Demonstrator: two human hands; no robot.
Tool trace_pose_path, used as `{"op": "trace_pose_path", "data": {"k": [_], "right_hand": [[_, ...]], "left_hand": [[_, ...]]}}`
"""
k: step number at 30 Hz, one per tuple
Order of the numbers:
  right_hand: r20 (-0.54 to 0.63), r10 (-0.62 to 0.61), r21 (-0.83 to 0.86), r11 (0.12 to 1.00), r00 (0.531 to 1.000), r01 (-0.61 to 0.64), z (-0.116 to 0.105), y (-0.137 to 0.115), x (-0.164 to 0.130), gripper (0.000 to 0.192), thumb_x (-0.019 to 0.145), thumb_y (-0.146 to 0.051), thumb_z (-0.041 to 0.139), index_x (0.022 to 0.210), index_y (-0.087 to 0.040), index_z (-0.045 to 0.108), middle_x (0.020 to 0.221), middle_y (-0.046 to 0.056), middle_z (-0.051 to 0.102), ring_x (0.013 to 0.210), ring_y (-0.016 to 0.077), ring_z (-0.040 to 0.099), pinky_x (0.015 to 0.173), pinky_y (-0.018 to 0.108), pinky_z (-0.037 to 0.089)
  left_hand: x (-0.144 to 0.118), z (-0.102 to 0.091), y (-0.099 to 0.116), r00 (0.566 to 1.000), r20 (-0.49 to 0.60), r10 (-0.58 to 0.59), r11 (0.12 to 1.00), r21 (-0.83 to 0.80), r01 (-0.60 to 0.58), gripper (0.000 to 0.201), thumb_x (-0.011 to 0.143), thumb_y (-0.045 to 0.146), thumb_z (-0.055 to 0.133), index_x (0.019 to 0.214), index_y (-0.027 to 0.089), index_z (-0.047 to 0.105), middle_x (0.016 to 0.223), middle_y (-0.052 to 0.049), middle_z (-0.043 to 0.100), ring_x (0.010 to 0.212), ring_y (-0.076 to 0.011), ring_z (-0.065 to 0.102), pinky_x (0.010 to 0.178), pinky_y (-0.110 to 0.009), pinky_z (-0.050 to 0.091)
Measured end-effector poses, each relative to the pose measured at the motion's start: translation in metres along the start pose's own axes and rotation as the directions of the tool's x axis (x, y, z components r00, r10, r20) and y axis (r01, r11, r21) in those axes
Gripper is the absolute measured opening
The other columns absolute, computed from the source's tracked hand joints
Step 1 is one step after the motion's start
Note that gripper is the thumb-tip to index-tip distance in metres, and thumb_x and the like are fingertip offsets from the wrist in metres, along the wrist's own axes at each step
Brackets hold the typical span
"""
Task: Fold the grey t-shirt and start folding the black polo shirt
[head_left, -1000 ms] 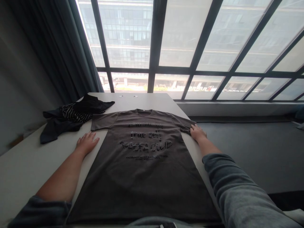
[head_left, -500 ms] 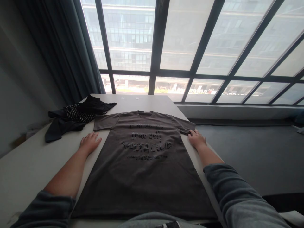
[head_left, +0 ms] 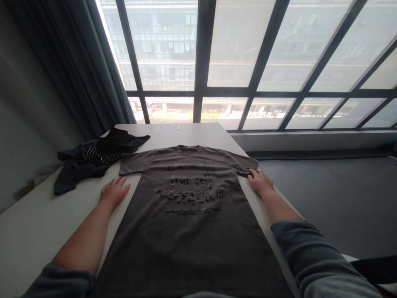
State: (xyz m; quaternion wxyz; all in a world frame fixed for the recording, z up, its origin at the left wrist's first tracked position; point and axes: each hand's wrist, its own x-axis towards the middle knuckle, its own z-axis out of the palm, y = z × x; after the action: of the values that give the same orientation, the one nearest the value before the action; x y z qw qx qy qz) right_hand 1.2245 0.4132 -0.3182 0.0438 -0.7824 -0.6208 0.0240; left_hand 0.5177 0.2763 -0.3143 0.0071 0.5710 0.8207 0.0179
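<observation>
Two bare hands lie flat and open, palms down, on a pale surface (head_left: 37, 223), one on each side of a T-shirt. The left hand (head_left: 113, 192) rests on the bare surface just beside the shirt's left edge, below its short sleeve, with fingers stretched forward and gripping nothing. The right hand (head_left: 260, 182) lies at the shirt's right edge, its fingertips touching the hem of the other short sleeve, also spread and holding nothing. Both forearms are bare, with grey-blue sleeves pushed up toward the elbows at the bottom corners of the view.

The brown T-shirt (head_left: 189, 231) is spread face up and smooth in the middle of the surface, collar pointing away from the person and the hem running out of view at the bottom. Dark lettering crosses its chest; a middle line reads roughly "true self", and the rest is too blurred to read.

To the far left, just beside the shirt's left sleeve, sits a crumpled pile of dark clothes (head_left: 89, 159), one piece with thin pale stripes. Beyond the surface stands a large dark-framed window (head_left: 198, 62) showing a pale building outside. A dark curtain (head_left: 77, 70) hangs at its left side.
</observation>
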Motion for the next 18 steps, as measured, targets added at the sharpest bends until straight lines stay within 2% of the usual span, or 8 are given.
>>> {"op": "trace_pose_path", "data": {"k": [7, 11, 13, 18], "right_hand": [[0.061, 0.029, -0.007, 1.000, 0.998, -0.028, -0.0027, -0.0047, -0.0026, 0.064, 0.107, -0.052, 0.027, 0.166, -0.032, 0.042, 0.176, 0.011, 0.028, 0.159, 0.0346, 0.031, 0.125, 0.070, 0.022], [0.034, 0.173, 0.013, 0.985, 0.984, -0.173, -0.0044, -0.0034, -0.0031, 0.068, 0.105, -0.064, 0.025, 0.164, -0.037, 0.044, 0.175, 0.014, 0.030, 0.156, 0.0416, 0.034, 0.119, 0.079, 0.020], [0.047, 0.227, 0.015, 0.974, 0.973, -0.228, -0.0057, -0.0026, -0.0024, 0.072, 0.104, -0.068, 0.025, 0.166, -0.035, 0.042, 0.173, 0.017, 0.032, 0.153, 0.0439, 0.038, 0.118, 0.076, 0.025], [0.089, 0.227, -0.005, 0.974, 0.970, -0.228, -0.0090, -0.0033, -0.0013, 0.073, 0.104, -0.068, 0.022, 0.169, -0.037, 0.034, 0.174, 0.016, 0.030, 0.150, 0.0441, 0.041, 0.116, 0.068, 0.034]], "left_hand": [[-0.0019, -0.0027, 0.0009, 1.000, -0.010, -0.008, 1.000, 0.014, 0.009, 0.063, 0.103, 0.053, 0.036, 0.155, 0.022, 0.056, 0.165, -0.014, 0.049, 0.150, -0.0333, 0.047, 0.123, -0.048, 0.036], [-0.0012, 0.0002, -0.0006, 1.000, -0.010, 0.003, 1.000, 0.014, -0.002, 0.064, 0.103, 0.052, 0.035, 0.155, 0.021, 0.056, 0.165, -0.015, 0.049, 0.149, -0.0347, 0.047, 0.122, -0.049, 0.037], [-0.0011, 0.0015, -0.0012, 1.000, -0.006, 0.007, 1.000, 0.017, -0.006, 0.065, 0.103, 0.051, 0.035, 0.155, 0.020, 0.055, 0.165, -0.015, 0.048, 0.150, -0.0347, 0.046, 0.123, -0.050, 0.037], [-0.0018, 0.0023, -0.0005, 1.000, -0.016, 0.013, 0.999, 0.031, -0.012, 0.064, 0.104, 0.051, 0.034, 0.155, 0.020, 0.055, 0.163, -0.016, 0.050, 0.147, -0.0347, 0.049, 0.121, -0.050, 0.037]]}}
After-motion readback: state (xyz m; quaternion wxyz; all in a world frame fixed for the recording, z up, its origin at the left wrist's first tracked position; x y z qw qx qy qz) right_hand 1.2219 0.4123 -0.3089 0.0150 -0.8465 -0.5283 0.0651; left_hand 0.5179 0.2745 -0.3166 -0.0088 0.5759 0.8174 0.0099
